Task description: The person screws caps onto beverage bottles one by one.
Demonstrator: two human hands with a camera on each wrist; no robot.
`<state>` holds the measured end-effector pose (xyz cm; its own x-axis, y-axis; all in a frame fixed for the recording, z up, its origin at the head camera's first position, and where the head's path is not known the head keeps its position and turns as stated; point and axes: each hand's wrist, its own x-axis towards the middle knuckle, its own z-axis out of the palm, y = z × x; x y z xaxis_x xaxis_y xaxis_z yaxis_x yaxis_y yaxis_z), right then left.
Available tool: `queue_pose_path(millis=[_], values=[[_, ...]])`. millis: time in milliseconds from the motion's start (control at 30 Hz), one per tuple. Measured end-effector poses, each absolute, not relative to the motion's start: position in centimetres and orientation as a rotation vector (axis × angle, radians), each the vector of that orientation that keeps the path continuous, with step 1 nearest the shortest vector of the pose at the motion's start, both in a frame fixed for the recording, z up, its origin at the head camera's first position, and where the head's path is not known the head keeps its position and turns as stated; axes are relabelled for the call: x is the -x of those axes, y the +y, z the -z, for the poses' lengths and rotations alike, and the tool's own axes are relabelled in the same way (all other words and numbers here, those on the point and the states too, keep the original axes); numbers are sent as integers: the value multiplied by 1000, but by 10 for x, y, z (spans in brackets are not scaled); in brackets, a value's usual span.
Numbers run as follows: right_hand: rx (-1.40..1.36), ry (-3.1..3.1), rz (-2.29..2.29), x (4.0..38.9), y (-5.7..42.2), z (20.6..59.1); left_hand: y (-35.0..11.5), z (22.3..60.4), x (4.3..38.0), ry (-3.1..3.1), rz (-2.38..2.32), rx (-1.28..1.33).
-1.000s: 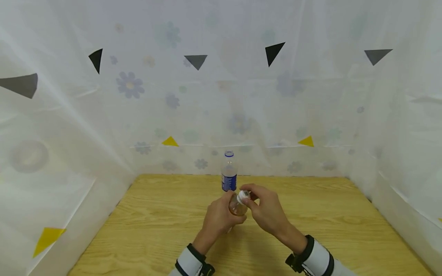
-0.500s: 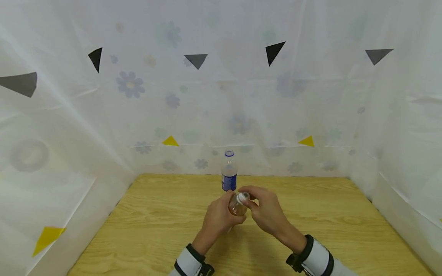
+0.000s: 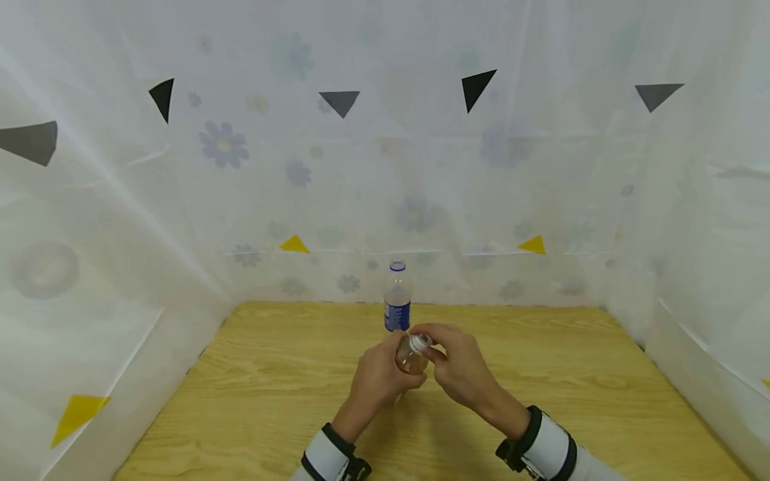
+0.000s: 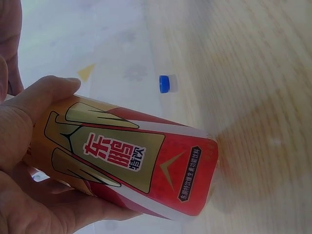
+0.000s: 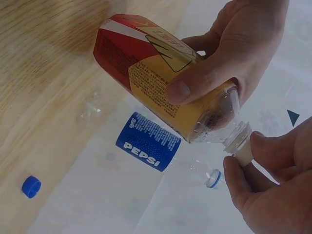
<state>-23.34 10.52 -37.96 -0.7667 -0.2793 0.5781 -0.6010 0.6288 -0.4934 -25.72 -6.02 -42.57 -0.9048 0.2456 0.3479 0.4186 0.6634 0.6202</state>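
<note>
My left hand (image 3: 380, 377) grips a clear drink bottle (image 5: 163, 73) with a red and gold label, tilted with its neck toward my right hand. The bottle's lower end shows close over the table in the left wrist view. At the neck, my right hand (image 3: 466, 364) pinches a whitish cap (image 5: 244, 153) between thumb and fingers; the cap sits right at the bottle's mouth, partly hidden by the fingers. Behind both hands stands an uncapped Pepsi bottle (image 3: 397, 300), clear with a blue label and a blue ring at its neck.
A blue bottle cap (image 4: 164, 84) lies on the wooden table (image 3: 289, 387), and shows in both wrist views. White sheeting (image 3: 385, 180) with faint flowers and stuck-on triangles encloses the table at the back and sides.
My right fingers have shifted slightly left and turned around the cap at the bottle's mouth. The left hand keeps its grip; the head view has drifted slightly.
</note>
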Motion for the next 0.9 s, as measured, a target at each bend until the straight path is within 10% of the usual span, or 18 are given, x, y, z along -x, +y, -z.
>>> queue_pose_path(millis=[900], values=[[-608,-2417,-982,235,109,383,-57,423,257,-2724,1088,495]])
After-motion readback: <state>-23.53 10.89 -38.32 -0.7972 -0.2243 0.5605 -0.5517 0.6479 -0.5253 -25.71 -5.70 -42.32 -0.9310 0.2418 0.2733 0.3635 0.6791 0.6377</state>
